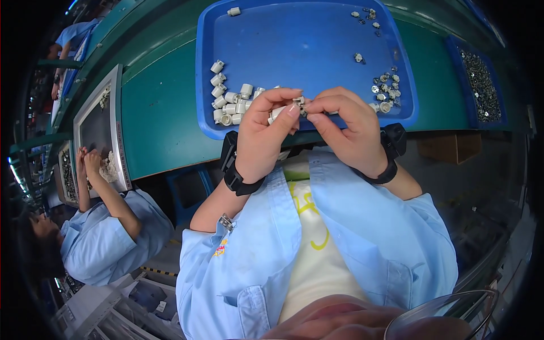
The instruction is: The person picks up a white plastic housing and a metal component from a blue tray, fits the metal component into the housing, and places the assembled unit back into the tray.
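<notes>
Over the near edge of a blue tray [306,51], my two hands meet at a small white piece with metal bits [300,104]. My left hand [263,130] is closed, its thumb and forefinger pinching that piece. Lower in the same hand sits a white cylindrical shell [276,113], partly hidden by the fingers. My right hand [352,127] pinches the piece's other side with thumb and forefinger. More white shells [229,107] lie heaped at the tray's near left. Small white-and-metal parts [391,88] are scattered along its right side.
The tray rests on a green table [164,102]. At the right stands a blue bin [484,85] of small metal parts, with a cardboard box [450,148] below. To the left a co-worker [113,238] handles white parts at a grey-framed tray [120,141]. A blue stool [190,190] stands between us.
</notes>
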Demonstrator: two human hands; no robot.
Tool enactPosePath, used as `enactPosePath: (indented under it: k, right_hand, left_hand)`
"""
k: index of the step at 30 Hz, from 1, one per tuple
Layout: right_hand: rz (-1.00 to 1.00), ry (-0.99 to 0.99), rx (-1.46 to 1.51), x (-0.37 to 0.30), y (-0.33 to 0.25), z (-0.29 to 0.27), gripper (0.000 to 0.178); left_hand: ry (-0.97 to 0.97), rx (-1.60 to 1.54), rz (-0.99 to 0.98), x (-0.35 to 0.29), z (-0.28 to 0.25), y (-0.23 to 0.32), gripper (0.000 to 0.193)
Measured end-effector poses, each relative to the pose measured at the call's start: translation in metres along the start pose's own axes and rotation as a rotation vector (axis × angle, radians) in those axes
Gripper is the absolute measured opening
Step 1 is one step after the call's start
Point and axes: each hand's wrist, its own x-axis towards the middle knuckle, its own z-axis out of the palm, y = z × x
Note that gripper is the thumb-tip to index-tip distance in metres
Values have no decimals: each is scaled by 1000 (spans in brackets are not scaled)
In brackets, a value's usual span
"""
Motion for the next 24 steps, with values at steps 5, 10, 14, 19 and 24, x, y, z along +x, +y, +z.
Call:
enactPosePath:
  k: [5,10,14,19,24]
  right_hand:
    - [16,46,6,-1,3,0,13]
    - [-62,16,-98,0,8,-5,13]
    - [37,18,20,-1,9,-5,11]
    - [70,22,69,-6,9,-2,9]
    - [93,-5,105,-6,5,-3,12]
  left_hand:
    - [-22,-58,-78,2,-3,-3,25]
    - [-26,-111,-166,3,2,0,25]
    - [-76,-114,-195,3,0,1,26]
    - [-101,-9,-152,-2,0,1,27]
    - [-80,-32,-122,-5,-3,-2,24]
